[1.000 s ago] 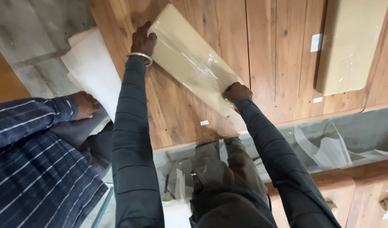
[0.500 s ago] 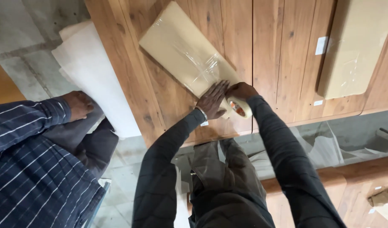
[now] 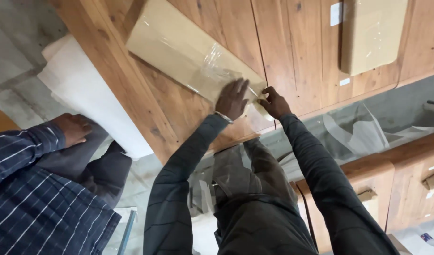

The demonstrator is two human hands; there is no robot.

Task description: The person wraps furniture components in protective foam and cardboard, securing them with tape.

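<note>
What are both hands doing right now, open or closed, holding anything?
Left hand: open, fingers spread, pressed flat on the plastic-wrapped cardboard panel.
Right hand: fingers curled at the panel's near corner; whether it grips anything cannot be told.

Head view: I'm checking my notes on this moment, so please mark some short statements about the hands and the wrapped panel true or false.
1. The left hand lies flat on the plastic-wrapped panel. True.
2. The right hand is at the panel's near corner. True.
3. The panel lies on bare concrete. False: it lies on a wooden surface.
4. A second wrapped piece lies further right. True.
5. The person in the striped shirt is touching the panel. False: that person's hand is apart from it, beside a white sheet.
</note>
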